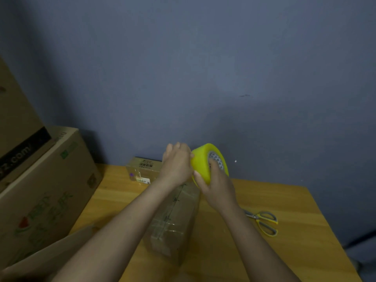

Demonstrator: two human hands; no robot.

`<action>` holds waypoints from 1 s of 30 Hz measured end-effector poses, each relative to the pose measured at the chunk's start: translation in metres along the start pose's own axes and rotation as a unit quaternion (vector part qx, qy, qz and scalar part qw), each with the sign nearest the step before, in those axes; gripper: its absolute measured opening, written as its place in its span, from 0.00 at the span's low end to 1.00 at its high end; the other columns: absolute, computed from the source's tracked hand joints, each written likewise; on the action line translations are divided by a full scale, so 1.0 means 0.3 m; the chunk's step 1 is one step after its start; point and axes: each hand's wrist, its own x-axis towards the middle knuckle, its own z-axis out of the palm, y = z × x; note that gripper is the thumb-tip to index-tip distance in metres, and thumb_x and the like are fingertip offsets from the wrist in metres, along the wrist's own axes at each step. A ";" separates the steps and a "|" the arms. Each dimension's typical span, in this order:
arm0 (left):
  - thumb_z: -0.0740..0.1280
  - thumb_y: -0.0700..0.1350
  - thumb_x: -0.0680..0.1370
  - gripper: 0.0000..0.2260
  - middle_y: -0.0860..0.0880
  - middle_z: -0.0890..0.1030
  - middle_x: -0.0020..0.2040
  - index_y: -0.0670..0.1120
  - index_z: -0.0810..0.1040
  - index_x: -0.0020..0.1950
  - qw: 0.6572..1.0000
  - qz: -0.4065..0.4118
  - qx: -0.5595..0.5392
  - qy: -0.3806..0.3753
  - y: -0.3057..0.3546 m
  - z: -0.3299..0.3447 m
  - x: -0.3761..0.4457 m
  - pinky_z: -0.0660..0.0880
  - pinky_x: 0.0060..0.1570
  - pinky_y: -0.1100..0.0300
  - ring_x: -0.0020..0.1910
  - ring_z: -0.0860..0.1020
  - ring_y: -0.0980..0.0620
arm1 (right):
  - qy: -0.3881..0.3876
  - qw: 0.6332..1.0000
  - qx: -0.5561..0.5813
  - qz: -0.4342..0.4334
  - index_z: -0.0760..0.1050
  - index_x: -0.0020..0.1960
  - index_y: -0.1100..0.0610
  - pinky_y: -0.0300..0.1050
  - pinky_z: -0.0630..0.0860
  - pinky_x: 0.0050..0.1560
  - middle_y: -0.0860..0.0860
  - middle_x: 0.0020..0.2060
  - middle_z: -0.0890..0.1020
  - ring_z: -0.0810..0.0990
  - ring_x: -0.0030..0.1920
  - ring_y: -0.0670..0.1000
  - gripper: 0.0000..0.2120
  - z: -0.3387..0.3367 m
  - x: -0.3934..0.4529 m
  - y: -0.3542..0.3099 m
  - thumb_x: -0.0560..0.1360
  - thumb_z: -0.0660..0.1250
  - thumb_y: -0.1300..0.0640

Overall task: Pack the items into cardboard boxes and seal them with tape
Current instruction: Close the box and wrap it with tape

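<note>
A long cardboard box (173,222) lies lengthwise on the wooden table (274,251), its top seam covered with clear tape. Above its far end I hold a yellow roll of tape (201,161). My right hand (215,188) grips the roll from below, thumb against its core. My left hand (177,163) is at the roll's left side with fingers curled, pinching at its edge; the loose tape end is not visible.
Grey and yellow scissors (263,221) lie on the table to the right of the box. Large printed cardboard boxes (44,190) are stacked at the left, with a cardboard flap (50,253) in the near left corner. A blue wall stands right behind the table.
</note>
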 end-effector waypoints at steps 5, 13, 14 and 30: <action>0.60 0.41 0.80 0.03 0.41 0.74 0.53 0.41 0.69 0.52 1.000 0.022 -0.016 -0.002 0.009 0.010 -0.004 0.63 0.47 0.54 0.54 0.71 0.40 | -0.008 0.996 0.084 0.035 0.70 0.65 0.58 0.48 0.71 0.50 0.56 0.58 0.79 0.76 0.56 0.56 0.24 -0.003 0.012 -0.007 0.76 0.67 0.46; 0.61 0.43 0.80 0.04 0.38 0.79 0.51 0.47 0.66 0.47 0.997 0.006 -0.044 -0.061 -0.032 -0.017 0.035 0.59 0.38 0.55 0.53 0.75 0.38 | -0.118 0.978 0.171 0.035 0.62 0.75 0.59 0.49 0.65 0.71 0.54 0.73 0.68 0.67 0.72 0.51 0.35 -0.026 -0.005 0.008 0.74 0.69 0.45; 0.61 0.43 0.80 0.04 0.38 0.79 0.50 0.47 0.66 0.47 0.997 0.004 -0.047 -0.069 -0.037 -0.014 0.034 0.60 0.38 0.55 0.52 0.76 0.38 | -0.117 0.986 0.118 0.026 0.60 0.76 0.59 0.47 0.62 0.72 0.54 0.75 0.64 0.63 0.74 0.52 0.38 -0.024 -0.002 0.009 0.74 0.68 0.42; 0.65 0.39 0.78 0.06 0.44 0.82 0.41 0.45 0.78 0.43 0.974 -0.073 -0.198 -0.081 -0.054 -0.028 0.022 0.74 0.38 0.57 0.38 0.79 0.51 | -0.097 0.993 -0.043 -0.056 0.60 0.76 0.60 0.52 0.65 0.66 0.58 0.70 0.70 0.67 0.69 0.58 0.36 -0.015 -0.048 0.009 0.76 0.62 0.39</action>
